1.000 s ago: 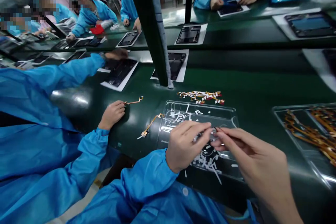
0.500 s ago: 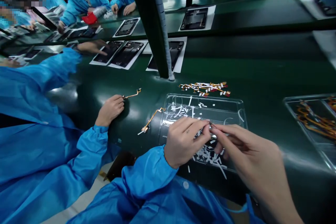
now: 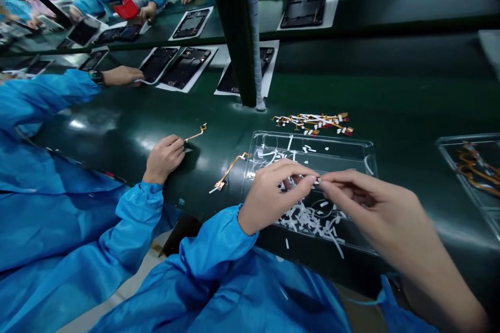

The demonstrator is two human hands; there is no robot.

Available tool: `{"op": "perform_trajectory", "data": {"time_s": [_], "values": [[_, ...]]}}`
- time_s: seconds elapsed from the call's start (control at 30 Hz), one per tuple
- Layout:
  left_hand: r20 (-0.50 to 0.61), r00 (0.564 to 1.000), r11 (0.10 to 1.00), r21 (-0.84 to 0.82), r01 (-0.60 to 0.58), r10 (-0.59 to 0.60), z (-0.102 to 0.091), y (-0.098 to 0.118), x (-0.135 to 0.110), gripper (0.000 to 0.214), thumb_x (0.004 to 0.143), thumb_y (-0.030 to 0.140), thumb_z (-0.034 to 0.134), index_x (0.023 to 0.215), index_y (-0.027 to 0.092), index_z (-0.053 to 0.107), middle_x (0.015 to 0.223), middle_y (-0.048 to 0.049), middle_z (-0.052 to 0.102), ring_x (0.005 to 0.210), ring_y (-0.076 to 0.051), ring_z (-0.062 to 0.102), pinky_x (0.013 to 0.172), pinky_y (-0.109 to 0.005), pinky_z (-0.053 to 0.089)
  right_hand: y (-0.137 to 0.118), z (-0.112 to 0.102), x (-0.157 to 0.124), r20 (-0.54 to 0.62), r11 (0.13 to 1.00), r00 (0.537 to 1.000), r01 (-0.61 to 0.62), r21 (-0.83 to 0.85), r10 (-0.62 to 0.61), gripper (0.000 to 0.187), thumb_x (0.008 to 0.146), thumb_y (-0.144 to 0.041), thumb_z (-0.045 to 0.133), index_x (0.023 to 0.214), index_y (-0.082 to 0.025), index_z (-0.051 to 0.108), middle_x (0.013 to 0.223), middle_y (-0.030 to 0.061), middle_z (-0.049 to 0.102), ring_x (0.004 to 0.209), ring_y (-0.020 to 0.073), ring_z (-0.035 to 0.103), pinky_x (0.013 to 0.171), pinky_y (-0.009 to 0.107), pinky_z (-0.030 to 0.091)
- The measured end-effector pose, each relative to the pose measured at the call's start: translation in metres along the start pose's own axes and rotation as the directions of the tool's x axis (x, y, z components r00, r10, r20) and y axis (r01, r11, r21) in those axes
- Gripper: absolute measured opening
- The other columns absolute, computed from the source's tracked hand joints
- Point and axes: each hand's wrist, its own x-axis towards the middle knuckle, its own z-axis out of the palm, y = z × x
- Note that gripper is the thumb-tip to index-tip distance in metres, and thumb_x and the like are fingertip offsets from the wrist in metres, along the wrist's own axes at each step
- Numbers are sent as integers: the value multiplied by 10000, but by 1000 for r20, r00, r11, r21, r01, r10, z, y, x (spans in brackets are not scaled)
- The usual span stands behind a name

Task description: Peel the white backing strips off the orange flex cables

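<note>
My left hand (image 3: 273,192) and my right hand (image 3: 367,208) meet fingertip to fingertip over a clear plastic tray (image 3: 351,148). Both pinch one small part between them, too small to name. White paper strips (image 3: 312,221) litter the tray under my hands. An orange flex cable (image 3: 230,169) lies on the green table just left of the tray. A co-worker's hand (image 3: 164,156) to my left holds another orange flex cable (image 3: 195,134) by its end.
A heap of peeled strips (image 3: 312,122) lies beyond the tray. A second clear tray (image 3: 449,151) with orange cables sits at the right. A dark post (image 3: 234,31) rises behind. Dark device frames (image 3: 183,67) on white sheets lie along the green table (image 3: 390,99), with other blue-coated workers.
The view has tilted down, so everything sits lower and nearer. My hands stay pinched together over the tray. The co-worker's far hand has slid left along the device frames.
</note>
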Motion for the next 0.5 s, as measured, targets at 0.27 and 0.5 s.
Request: {"op": "perform_trajectory", "data": {"time_s": [0.27,0.5], "values": [[-163,939,910,343,-234,303,4,1,-3,144,976,184,638,1087,194,729,977,-46,720,825,-104,676,740,-241,590,3,0,3,-31,975,992,-111,194,119,371,825,-573,732,940,-226,795,654,33,701,574,162,662,520,243,568],[-85,895,753,579,-314,438,13,-5,-6,92,949,202,689,1024,184,739,874,8,735,762,-89,682,694,-223,567,4,2,8,-9,977,996,-82,196,85,348,799,-609,715,921,-298,814,644,27,733,545,204,708,497,265,600]]}}
